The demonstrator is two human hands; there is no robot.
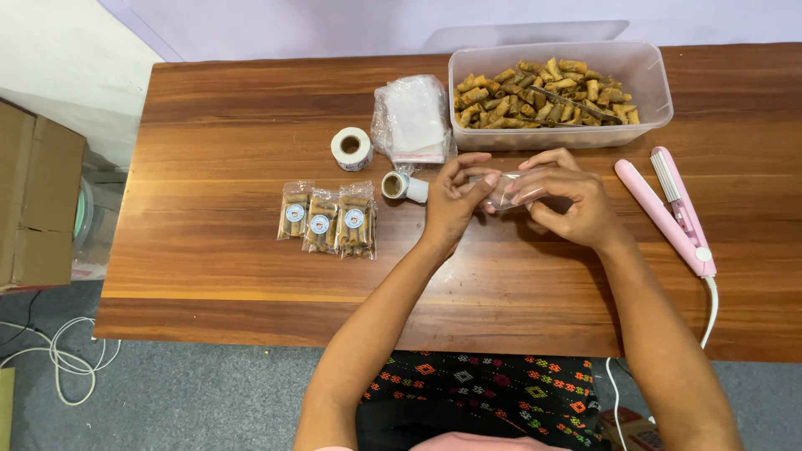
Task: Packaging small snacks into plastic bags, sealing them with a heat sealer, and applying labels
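Small clear plastic pouch point(507, 189): held above the brown wooden surface point(217, 108), between both hands, just in front of the tub. It looks empty, though fingers hide part of it, so I cannot be certain.

Left hand point(455, 200): fingers curled, thumb and fingertips pinching the pouch's left edge. Right hand point(568, 200): fingers bent around the pouch's right side, pinching it likewise. Both are closed on the pouch; neither touches anything else.

Done, as judged from the layout: three filled, labelled clear packets of rolled snacks point(327, 221) lie side by side, touching, to the left of the hands.

Left, as judged: the large clear rectangular plastic tub point(647, 75) at the far edge holds many brown rolled snack sticks point(543, 93), with metal tongs point(576, 103) lying among them. The stack of empty clear pouches point(411, 119) beside the tub is thick. Most of the packing appears to remain, so early stage.

Other items: white roll of round stickers point(352, 149) left of the pouch stack; a smaller white roll lying on its side point(404, 186), just beside the left hand; a pink handheld heat sealer point(672, 209) to the right, jaws parted, its cord running off the near edge. Cardboard box point(38, 196) on the floor at left.
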